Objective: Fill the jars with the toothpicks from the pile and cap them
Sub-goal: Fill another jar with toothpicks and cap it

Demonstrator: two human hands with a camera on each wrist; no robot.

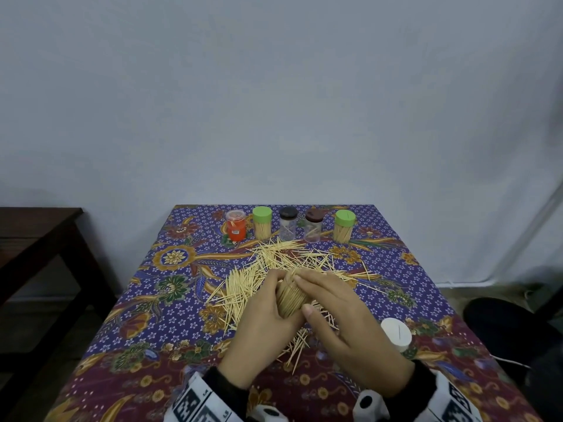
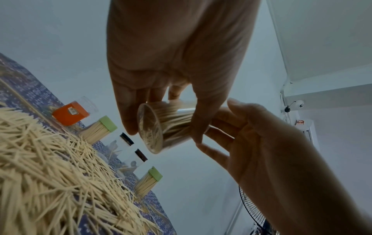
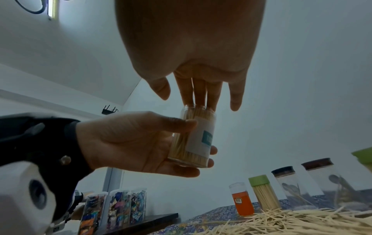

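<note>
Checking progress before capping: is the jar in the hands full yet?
Full, or nearly: toothpicks pack the held jar up to its uncapped mouth, where the right hand presses their tips.

Light is dim, cool and even in all three views, with soft, faint shadows. A bright strip lamp point(image 3: 52, 9) glows at the top left of the right wrist view. Both wrist views show hands backlit and dark against the pale wall point(image 2: 50, 39). Wide-angle lenses bend lines near the edges; the held jar point(image 2: 161, 127) is slightly blurred

No text is legible — the held jar's label point(image 3: 203, 136) and orange jar's sticker point(image 3: 238, 200) blur.
</note>
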